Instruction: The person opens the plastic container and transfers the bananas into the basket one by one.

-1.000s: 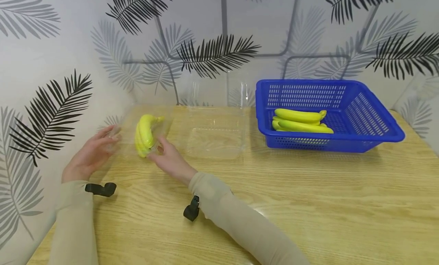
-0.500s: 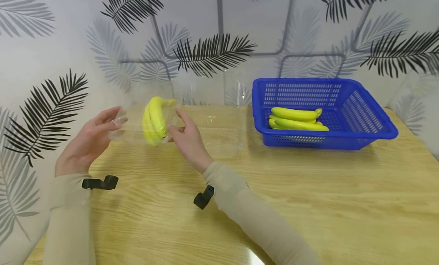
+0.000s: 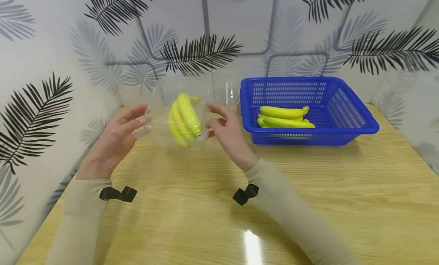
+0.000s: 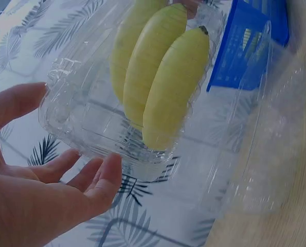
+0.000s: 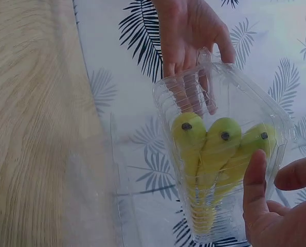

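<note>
Clear box: a rectangular, see-through box of ribbed plastic [image 3: 159, 118], held between both hands left of centre in the head frame and tilted in both wrist frames
Boxed fruit: a cluster of curved yellow bananas [image 3: 185, 120] inside the clear box, just left of the middle of the head frame; three lie side by side at the upper middle of the left wrist frame, and three dark tips cross the middle of the right wrist frame
Left hand: the bare left hand [image 3: 113, 137], left of centre in the head frame, grasps the left end of the box, thumb and fingers spread about its edge
Right hand: the bare right hand [image 3: 228, 135], near the centre of the head frame, pinches the right end of the box between thumb and fingers
Second container: another transparent plastic container [image 4: 261, 164], right side of the left wrist frame; its outline is too faint to trace fully
Basket: a blue, perforated plastic basket with sloping walls [image 3: 337, 138], upper right of the head frame, well apart from the left hand
Basket fruit: further yellow bananas [image 3: 282, 112], lying in the left part of the basket
Setting: a pale wood-grain table [image 3: 302, 189] across the lower head frame, a white leaf-patterned wall [image 3: 253, 25] above
Forearms: beige sleeves [image 3: 82, 219], each with a small black device [image 3: 118, 194] at the wrist
</note>
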A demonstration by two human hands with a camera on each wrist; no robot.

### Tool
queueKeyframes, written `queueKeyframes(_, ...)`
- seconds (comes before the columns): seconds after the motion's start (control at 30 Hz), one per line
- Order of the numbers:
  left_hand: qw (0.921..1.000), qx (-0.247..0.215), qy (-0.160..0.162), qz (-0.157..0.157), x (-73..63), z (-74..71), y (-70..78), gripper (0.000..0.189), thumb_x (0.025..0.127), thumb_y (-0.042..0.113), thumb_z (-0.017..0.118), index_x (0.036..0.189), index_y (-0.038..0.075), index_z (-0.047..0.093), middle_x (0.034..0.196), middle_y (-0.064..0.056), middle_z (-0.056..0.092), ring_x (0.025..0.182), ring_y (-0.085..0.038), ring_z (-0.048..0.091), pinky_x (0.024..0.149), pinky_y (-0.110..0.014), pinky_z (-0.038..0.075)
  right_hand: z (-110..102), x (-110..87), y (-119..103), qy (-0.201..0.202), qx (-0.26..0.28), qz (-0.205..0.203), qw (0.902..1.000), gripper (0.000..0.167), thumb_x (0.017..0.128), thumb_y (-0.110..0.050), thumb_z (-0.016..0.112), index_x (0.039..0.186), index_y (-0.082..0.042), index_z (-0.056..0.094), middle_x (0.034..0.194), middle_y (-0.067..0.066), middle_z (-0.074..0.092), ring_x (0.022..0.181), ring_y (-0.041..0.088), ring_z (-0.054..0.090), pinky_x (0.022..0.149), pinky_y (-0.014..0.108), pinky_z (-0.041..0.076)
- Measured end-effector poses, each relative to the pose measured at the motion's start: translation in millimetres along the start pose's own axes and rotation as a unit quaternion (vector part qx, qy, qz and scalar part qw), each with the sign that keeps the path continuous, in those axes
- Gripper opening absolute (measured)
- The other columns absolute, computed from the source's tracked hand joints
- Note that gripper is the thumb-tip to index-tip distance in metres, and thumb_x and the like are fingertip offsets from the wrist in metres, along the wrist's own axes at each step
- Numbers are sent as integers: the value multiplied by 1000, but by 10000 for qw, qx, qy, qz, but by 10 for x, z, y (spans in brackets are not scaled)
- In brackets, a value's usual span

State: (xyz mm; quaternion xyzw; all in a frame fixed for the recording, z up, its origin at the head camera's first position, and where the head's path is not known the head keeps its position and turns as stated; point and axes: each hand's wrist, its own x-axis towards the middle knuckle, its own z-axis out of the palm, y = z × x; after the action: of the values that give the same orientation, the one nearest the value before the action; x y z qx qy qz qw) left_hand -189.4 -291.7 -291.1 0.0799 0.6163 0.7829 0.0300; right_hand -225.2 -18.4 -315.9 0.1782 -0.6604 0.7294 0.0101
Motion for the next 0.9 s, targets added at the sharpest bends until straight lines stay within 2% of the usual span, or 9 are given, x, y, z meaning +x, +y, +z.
queueKeyframes(0.07, 10000, -64, -68, -25, -13, 108, -21, 34, 100, 3, 53, 134, 4, 46, 141, -7, 35, 120, -22, 43, 91, -25, 47, -145, -48, -36, -62, -146, 17, 9999, 42, 96, -2, 54, 138, -4, 54, 133, 11, 52, 86, 21, 61, 71, 35, 57)
queueKeyframes(0.13, 9999, 62, -65, -112, -21, 227, -39, 38, 100, 3, 54, 137, 3, 45, 142, -8, 35, 124, -25, 40, 92, -25, 47, -283, -100, -81, -117, -262, 49, 9996, 43, 96, -3, 53, 138, -6, 54, 133, 10, 52, 87, 23, 62, 70, 35, 57)
queueKeyframes(0.23, 9986, 425, -61, -311, -36, 406, -67, 43, 99, 6, 55, 141, 6, 43, 145, -7, 32, 130, -25, 35, 101, -28, 38, -472, -166, -139, -164, -341, 108, 9992, 45, 95, -4, 53, 140, -6, 52, 133, 10, 51, 89, 24, 60, 71, 33, 56)
queueKeyframes(0.37, 9969, 675, -34, -414, -63, 621, -115, 49, 98, 9, 58, 144, 7, 42, 149, -9, 30, 129, -24, 37, 105, -32, 33, -686, -264, -208, -189, -482, 244, 9984, 50, 93, -8, 53, 143, -9, 50, 136, 8, 50, 93, 25, 60, 72, 33, 56)
queueKeyframes(0.57, 9961, 707, -242, -467, -138, 844, -145, 57, 96, 6, 59, 148, 4, 36, 143, -11, 33, 124, -26, 41, 101, -30, 42, -943, -434, -336, -196, -690, 637, 9954, 55, 90, -7, 53, 144, -15, 50, 135, 7, 52, 95, 25, 57, 75, 35, 53)
queueKeyframes(0.7, 9919, 986, -556, -572, -202, 950, -143, 64, 93, 4, 62, 149, 7, 33, 134, -13, 37, 115, -27, 48, 96, -33, 48, -1100, -591, -407, -241, -923, 750, 9926, 55, 90, -7, 54, 144, -16, 51, 133, 6, 54, 93, 23, 58, 78, 35, 53)
queueKeyframes(0.9, 9766, 1535, -1280, -797, -313, 1072, -143, 70, 88, 5, 70, 148, 19, 35, 128, -16, 39, 102, -28, 58, 93, -43, 50, -1318, -892, -513, -609, -1169, 805, 9880, 56, 90, -4, 53, 145, -14, 49, 134, 9, 52, 87, 23, 62, 72, 37, 56)
